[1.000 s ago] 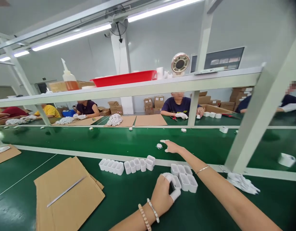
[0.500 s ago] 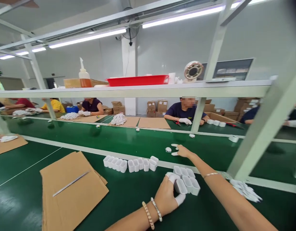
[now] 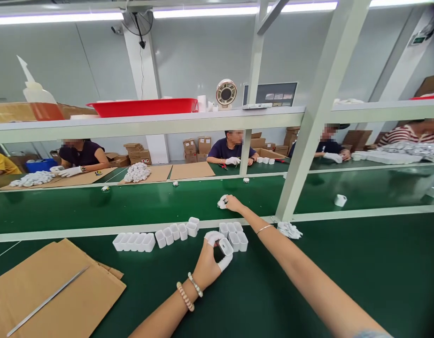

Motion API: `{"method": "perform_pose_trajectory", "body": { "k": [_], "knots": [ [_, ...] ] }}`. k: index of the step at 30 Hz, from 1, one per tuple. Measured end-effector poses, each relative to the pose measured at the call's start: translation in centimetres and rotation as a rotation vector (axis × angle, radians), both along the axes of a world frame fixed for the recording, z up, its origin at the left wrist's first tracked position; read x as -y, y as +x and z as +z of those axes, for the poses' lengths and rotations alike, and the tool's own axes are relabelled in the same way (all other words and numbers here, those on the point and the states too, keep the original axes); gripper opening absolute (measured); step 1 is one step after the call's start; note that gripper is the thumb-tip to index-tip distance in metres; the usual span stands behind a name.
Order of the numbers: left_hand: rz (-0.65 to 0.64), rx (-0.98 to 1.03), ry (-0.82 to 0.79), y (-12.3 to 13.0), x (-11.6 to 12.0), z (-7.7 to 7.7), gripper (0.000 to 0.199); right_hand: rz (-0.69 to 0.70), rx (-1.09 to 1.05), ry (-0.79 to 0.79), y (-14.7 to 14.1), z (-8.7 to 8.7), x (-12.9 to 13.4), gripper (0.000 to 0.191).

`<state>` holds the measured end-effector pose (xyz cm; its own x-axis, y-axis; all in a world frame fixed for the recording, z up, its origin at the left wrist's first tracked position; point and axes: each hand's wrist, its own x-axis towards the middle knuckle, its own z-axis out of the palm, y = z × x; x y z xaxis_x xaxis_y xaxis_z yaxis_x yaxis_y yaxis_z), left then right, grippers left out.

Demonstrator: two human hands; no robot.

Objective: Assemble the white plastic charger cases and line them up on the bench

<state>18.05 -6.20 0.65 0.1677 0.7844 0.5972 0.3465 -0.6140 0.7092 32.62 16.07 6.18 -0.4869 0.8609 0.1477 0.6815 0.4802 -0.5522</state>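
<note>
My left hand, with white covers on the thumb and fingertips, grips a small white open-topped plastic housing. Beside it, a cluster of similar housings sits on the green table. Out over the green belt, my right hand has its covered thumb and finger curled round a small white part. That part is mostly hidden by the fingertips. Two rows of white housings, one row on the left and another nearer my hand, stand along the table's far edge.
Cardboard sheets with a metal ruler lie at the left. A post rises right of my right arm, near white gloves. A shelf crosses above the belt. Co-workers sit opposite; a loose white housing is on the belt.
My right hand's spread fingers have closed round the small white part on the belt. My left hand has lifted and tilted its housing beside the cluster. The view has turned right.
</note>
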Motion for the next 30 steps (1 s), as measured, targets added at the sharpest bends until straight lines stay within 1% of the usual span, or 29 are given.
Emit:
{"method": "perform_pose_trajectory", "body": {
  "k": [2, 4, 6, 8, 9, 10, 12, 13, 15, 18, 21, 24, 27, 30],
  "knots": [
    [-0.013, 0.01, 0.009, -0.1, 0.1, 0.0, 0.039, 0.024, -0.087, -0.013, 0.7, 0.9, 1.1, 0.028],
    [-0.018, 0.007, 0.002, -0.1, 0.2, 0.1, 0.04, 0.058, -0.181, -0.018, 2.0, 1.8, 3.1, 0.033],
    [0.003, -0.009, -0.041, -0.2, 0.3, 0.1, 0.042, 0.093, -0.265, -0.011, 4.1, 2.4, 6.3, 0.044],
    [0.053, -0.029, -0.091, -0.2, 0.5, 0.1, 0.041, 0.115, -0.329, 0.004, 6.5, 2.7, 10.6, 0.052],
    [0.077, -0.041, -0.092, -0.2, 0.5, 0.1, 0.038, 0.118, -0.348, 0.011, 7.6, 2.7, 13.0, 0.052],
    [0.092, -0.055, -0.064, -0.3, 0.5, 0.1, 0.036, 0.121, -0.364, 0.028, 8.5, 2.5, 15.3, 0.049],
    [0.1, -0.106, 0.057, -0.3, 0.6, 0.1, 0.029, 0.143, -0.334, 0.116, 9.6, 2.0, 19.4, 0.04],
    [0.103, -0.143, 0.133, -0.3, 0.6, 0.1, 0.027, 0.158, -0.326, 0.148, 9.7, 1.7, 21.1, 0.037],
    [0.119, -0.223, 0.267, -0.2, 0.8, 0.2, 0.026, 0.178, -0.341, 0.219, 9.4, 1.0, 23.3, 0.034],
    [0.121, -0.301, 0.392, 0.0, 1.1, 0.7, 0.03, 0.185, -0.439, 0.302, 8.2, -0.1, 24.7, 0.035],
    [0.079, -0.339, 0.437, 0.2, 1.4, 1.0, 0.037, 0.169, -0.497, 0.37, 7.5, -1.2, 25.2, 0.038],
    [0.094, -0.39, 0.468, 0.3, 1.6, 1.0, 0.041, 0.139, -0.478, 0.446, 7.4, -2.2, 25.7, 0.041],
    [0.108, -0.443, 0.467, 0.3, 1.8, 0.7, 0.034, 0.126, -0.432, 0.519, 7.3, -2.8, 26.3, 0.042],
    [0.079, -0.501, 0.461, 0.5, 2.1, 0.4, 0.027, 0.13, -0.408, 0.573, 6.9, -3.0, 26.7, 0.042]
  ]
}}
